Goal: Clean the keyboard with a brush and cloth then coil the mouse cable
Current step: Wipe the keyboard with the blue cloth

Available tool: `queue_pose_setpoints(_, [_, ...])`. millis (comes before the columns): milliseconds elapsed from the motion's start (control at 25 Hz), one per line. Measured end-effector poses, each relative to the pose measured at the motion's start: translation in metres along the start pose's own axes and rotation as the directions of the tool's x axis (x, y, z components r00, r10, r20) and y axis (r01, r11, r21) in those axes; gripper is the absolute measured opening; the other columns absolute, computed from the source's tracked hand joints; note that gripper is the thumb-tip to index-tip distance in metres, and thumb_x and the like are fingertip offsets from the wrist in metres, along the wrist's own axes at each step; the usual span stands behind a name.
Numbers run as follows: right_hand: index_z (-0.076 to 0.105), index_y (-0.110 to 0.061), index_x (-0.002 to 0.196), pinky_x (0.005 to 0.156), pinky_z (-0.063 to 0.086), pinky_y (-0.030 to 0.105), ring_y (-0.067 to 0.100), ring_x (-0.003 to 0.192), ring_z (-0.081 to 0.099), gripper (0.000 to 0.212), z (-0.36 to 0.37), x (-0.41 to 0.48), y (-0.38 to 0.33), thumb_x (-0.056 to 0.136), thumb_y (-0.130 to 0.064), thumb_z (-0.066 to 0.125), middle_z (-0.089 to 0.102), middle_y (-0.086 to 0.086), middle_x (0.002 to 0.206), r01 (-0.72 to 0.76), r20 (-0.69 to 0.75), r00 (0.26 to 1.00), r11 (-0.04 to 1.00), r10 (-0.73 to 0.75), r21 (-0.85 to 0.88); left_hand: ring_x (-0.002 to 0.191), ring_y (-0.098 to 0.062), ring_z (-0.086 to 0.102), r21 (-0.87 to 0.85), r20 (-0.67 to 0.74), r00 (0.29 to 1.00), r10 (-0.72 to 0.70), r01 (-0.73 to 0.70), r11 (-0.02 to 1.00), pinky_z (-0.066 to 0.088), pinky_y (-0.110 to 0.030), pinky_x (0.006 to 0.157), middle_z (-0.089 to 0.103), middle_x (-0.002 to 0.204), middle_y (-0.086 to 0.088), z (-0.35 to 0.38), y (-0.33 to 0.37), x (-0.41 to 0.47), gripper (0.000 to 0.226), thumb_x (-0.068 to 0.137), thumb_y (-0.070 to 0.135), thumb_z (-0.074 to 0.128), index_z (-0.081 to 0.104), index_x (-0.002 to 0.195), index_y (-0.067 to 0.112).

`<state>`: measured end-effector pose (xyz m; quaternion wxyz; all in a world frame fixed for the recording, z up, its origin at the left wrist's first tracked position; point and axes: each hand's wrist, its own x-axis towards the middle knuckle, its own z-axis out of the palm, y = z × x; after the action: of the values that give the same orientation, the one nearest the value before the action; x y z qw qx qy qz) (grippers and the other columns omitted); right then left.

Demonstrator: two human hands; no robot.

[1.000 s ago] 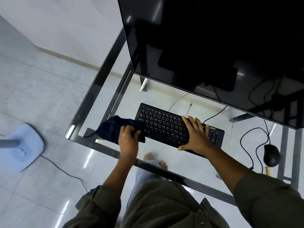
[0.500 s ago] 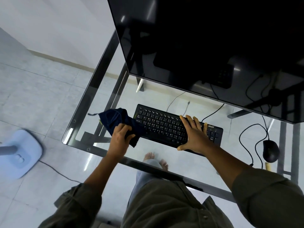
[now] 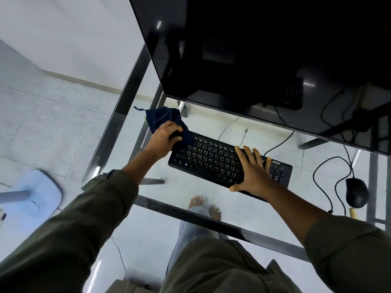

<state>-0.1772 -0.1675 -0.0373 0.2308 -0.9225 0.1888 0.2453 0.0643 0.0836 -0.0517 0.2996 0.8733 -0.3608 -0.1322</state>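
Glass desk [image 3: 211, 123]: L hand [image 3: 164, 138] grips cloth [image 3: 164, 118] at kbd [image 3: 211, 159].

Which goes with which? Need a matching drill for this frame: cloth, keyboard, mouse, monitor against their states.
1. dark blue cloth
2. black wired keyboard
3. black wired mouse
4. large black monitor

A. untouched, on the right side of the glass desk
B. gripped by the left hand
C. under the flat right hand
D. behind the keyboard, screen dark

Pairs: 1-B, 2-C, 3-A, 4-D.
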Motion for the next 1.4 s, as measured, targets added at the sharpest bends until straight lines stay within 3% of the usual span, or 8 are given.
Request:
queue_pose_setpoints(80, [-0.014,-0.044,0.152,0.114,-0.009,0.066,0.026,0.152,-0.014,0.142,0.0,-0.001,0.0,0.054,-0.06,0.087,-0.008,-0.005,0.166,0.0,0.009,1.0,1.0,0.0,0.001,0.099,-0.024,0.06,-0.026,-0.044,0.997,-0.07,0.069,0.997,0.051,-0.036,0.091,0.061,0.113,-0.01,0.005,0.005,-0.006,0.026,0.087,0.008,0.071,0.066,0.112,0.006])
queue_pose_setpoints(200, [-0.015,-0.045,0.152,0.115,-0.01,0.065,0.025,0.152,-0.015,0.142,0.0,-0.003,-0.001,0.054,-0.059,0.087,-0.008,-0.007,0.166,-0.004,0.009,1.0,1.0,0.004,0.008,0.097,-0.025,0.06,-0.064,-0.144,0.967,-0.209,0.202,0.977,0.049,-0.031,0.087,0.061,0.111,-0.01,0.017,0.015,-0.046,0.024,0.089,0.008,0.069,0.066,0.112,0.005])
queue_pose_setpoints(400, [-0.016,-0.044,0.151,0.115,-0.01,0.066,0.025,0.152,-0.014,0.142,-0.001,-0.002,0.0,0.054,-0.061,0.086,-0.008,-0.007,0.165,-0.002,0.013,1.0,1.0,0.002,-0.002,0.098,-0.023,0.059,-0.054,-0.166,0.955,-0.244,0.239,0.97,0.053,-0.035,0.087,0.059,0.109,-0.006,0.027,0.019,-0.123,0.02,0.09,0.008,0.068,0.067,0.109,0.006])
queue_pose_setpoints(680, [-0.014,-0.042,0.153,0.114,-0.009,0.066,0.026,0.152,-0.012,0.142,0.0,0.0,0.0,0.054,-0.06,0.086,-0.006,-0.006,0.165,0.007,-0.001,1.0,1.0,-0.007,-0.026,0.103,-0.025,0.057,-0.027,-0.222,0.959,-0.177,0.175,0.984,0.044,-0.027,0.092,0.062,0.114,-0.01,0.029,0.018,-0.034,0.022,0.093,0.011,0.064,0.07,0.114,0.006])
queue_pose_setpoints(880, [-0.014,-0.044,0.152,0.114,-0.011,0.065,0.025,0.152,-0.013,0.141,0.0,-0.001,0.001,0.054,-0.06,0.086,-0.006,-0.007,0.165,0.003,0.005,1.0,1.0,-0.003,-0.011,0.099,-0.032,0.062,-0.034,-0.177,0.969,-0.17,0.167,0.985,0.051,-0.041,0.094,0.066,0.109,-0.013,0.027,0.013,0.03,0.02,0.092,0.011,0.065,0.072,0.109,0.005])
queue_pose_setpoints(1200, [-0.013,-0.045,0.152,0.117,-0.01,0.062,0.023,0.152,-0.013,0.143,-0.002,-0.015,0.01,0.051,-0.059,0.088,-0.006,-0.009,0.166,0.131,0.108,0.987,0.985,-0.118,-0.117,0.095,-0.02,0.062,-0.102,-0.289,0.916,-0.28,0.261,0.96,0.053,-0.031,0.087,0.062,0.105,-0.005,0.039,0.033,-0.1,0.02,0.091,0.013,0.068,0.072,0.109,0.007])
queue_pose_setpoints(1400, [-0.013,-0.044,0.152,0.117,-0.01,0.063,0.023,0.152,-0.012,0.144,-0.002,-0.014,0.009,0.05,-0.059,0.088,-0.007,-0.008,0.166,0.121,0.102,0.989,0.985,-0.108,-0.127,0.093,-0.018,0.062,-0.091,-0.222,0.929,-0.296,0.282,0.955,0.055,-0.029,0.083,0.062,0.106,-0.003,0.042,0.044,-0.148,0.022,0.088,0.013,0.07,0.073,0.109,0.009])
